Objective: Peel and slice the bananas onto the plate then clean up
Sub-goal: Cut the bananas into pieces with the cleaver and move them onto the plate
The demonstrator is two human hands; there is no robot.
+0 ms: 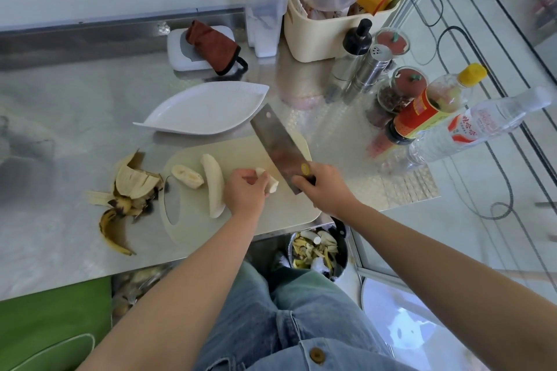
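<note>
Cutting board (286,208), centre of frame: my left hand (245,191) grips a peeled banana (272,183), with two more peeled pieces (214,187) to its left. My right hand (324,187) grips the cleaver (277,144) by its handle. White plate (205,108): just above the board. Peels (129,190): worktop (75,159), left.

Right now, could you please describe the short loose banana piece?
Find the pale cutting board on the steel counter. The stubby piece lies at its left end, nearest the peels, far shorter than the whole banana beside it.
</note>
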